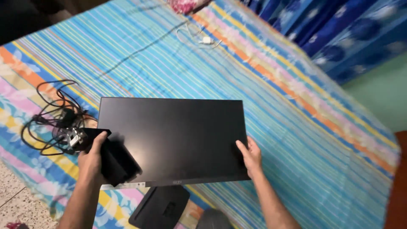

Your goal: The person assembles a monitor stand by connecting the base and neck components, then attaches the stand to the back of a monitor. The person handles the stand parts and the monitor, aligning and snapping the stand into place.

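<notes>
A flat black monitor (174, 135) lies screen-up on a bed with a blue, orange and pink striped sheet (271, 101). My right hand (250, 157) rests on the monitor's lower right corner, fingers on the screen edge. My left hand (92, 163) grips a black stand arm (114, 159) with a metal hinge end (75, 138), held over the monitor's lower left corner. A black stand base (161, 207) lies just below the monitor near the bed's edge.
A tangle of black cables with a power brick (55, 118) lies left of the monitor. A white cable and adapter (203, 39) lies at the far end of the bed. Blue patterned curtains (339, 34) hang at the right. Speckled floor (12, 203) shows at the lower left.
</notes>
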